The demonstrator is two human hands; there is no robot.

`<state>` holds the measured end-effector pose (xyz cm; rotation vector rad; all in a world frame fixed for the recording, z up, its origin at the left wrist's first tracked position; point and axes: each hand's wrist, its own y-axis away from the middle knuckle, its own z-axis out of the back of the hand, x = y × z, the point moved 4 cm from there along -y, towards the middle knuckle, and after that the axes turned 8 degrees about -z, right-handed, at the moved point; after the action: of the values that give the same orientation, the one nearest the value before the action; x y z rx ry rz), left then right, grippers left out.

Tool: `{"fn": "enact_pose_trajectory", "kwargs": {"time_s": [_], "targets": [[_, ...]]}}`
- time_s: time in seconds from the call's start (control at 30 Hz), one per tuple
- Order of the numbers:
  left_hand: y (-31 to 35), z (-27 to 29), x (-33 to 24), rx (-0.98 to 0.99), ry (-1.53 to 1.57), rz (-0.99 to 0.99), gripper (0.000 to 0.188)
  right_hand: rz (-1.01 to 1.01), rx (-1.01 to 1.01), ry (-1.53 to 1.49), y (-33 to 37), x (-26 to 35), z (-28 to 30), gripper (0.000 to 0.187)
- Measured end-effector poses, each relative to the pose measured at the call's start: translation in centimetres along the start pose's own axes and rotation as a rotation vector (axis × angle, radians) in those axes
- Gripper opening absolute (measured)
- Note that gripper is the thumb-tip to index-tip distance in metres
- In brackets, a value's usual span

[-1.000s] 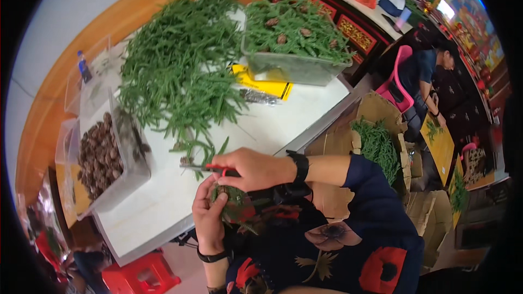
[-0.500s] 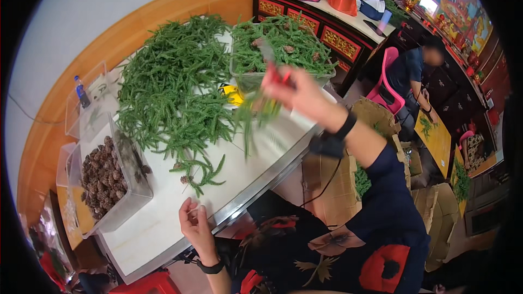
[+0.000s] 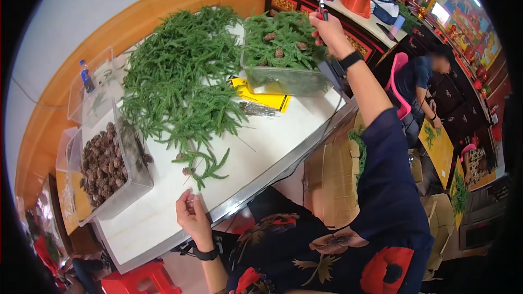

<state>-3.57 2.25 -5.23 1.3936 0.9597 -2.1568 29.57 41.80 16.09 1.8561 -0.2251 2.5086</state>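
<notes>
My right hand (image 3: pixel 331 31) grips red-handled pliers (image 3: pixel 323 11), their metal jaws pointing up, beside the right end of a clear plastic bin (image 3: pixel 286 83) filled with green sprigs and pine cones. My left hand (image 3: pixel 194 219) rests low at the table's near edge. Its fingers are loosely curled, the thumb stands apart, and nothing shows in it. Just beyond its fingertips lies an artificial pine sprig (image 3: pixel 210 170) with small pine cones (image 3: pixel 186 171) at its stem. A large heap of pine sprigs (image 3: pixel 180 71) covers the table's middle and far part.
At left stands a clear box of pine cones (image 3: pixel 103 163). A yellow package (image 3: pixel 266 99) and thin wires (image 3: pixel 256 110) lie by the bin. Cardboard boxes (image 3: pixel 329 177) stand right of the table; a red stool (image 3: pixel 140 279) is below. A co-worker (image 3: pixel 417 81) sits at right.
My right hand has moved up and away to the right with the pliers. The sprig that hung beneath it is no longer there, leaving the yellow package in fuller view. My left hand has barely moved.
</notes>
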Motion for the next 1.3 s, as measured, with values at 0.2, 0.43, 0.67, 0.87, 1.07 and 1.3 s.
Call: {"fn": "enact_pose_trajectory", "kwargs": {"time_s": [0.2,0.43,0.67,0.87,1.07,1.3], "targets": [[-0.2,-0.3,-0.8,-0.068,-0.078,-0.112,0.018,0.13,0.271,-0.096,8.2,-0.7,-3.2,0.027],[-0.5,-0.6,-0.9,-0.09,-0.155,-0.107,0.015,-0.062,0.774,-0.026,18.7,-7.5,-10.5,0.024],[-0.6,-0.4,-0.6,-0.068,-0.205,-0.117,0.015,-0.428,1.068,-0.291,24.4,-12.2,-13.4,0.028],[-1.9,1.0,-0.6,0.153,-0.233,0.028,0.018,-0.506,1.097,-0.448,24.1,-14.7,-12.7,0.029],[-7.6,-0.1,-2.7,0.215,-0.923,-0.27,0.026,-0.57,1.151,-0.639,23.5,-15.8,-12.8,0.028],[-15.2,-2.5,0.6,0.315,-1.434,-0.237,0.017,-0.612,1.223,-0.664,23.4,-15.4,-12.8,0.028]]}}
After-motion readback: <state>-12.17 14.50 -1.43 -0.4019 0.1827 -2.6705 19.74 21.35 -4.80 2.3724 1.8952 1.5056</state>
